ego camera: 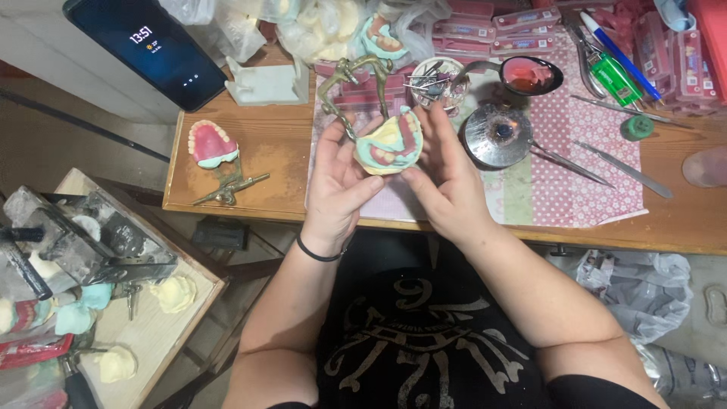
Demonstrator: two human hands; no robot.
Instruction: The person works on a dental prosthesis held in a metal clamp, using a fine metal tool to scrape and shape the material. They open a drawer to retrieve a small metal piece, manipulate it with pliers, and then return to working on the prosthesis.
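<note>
A dental cast [388,144] of pale green and cream plaster with pink wax and teeth is mounted in a brass articulator frame [350,79]. Both hands hold it over the front part of the wooden table [681,227]. My left hand [338,182] cups it from the left and below, a black band on the wrist. My right hand [447,178] grips its right side, fingers reaching up behind it.
Another pink denture on a brass articulator [214,148] lies at the table's left. A round metal burner [496,135], a spoon with pink wax [530,75], metal tools [621,168], a phone [148,45] and tooth boxes [522,26] fill the back. A tray of plaster casts [113,318] stands lower left.
</note>
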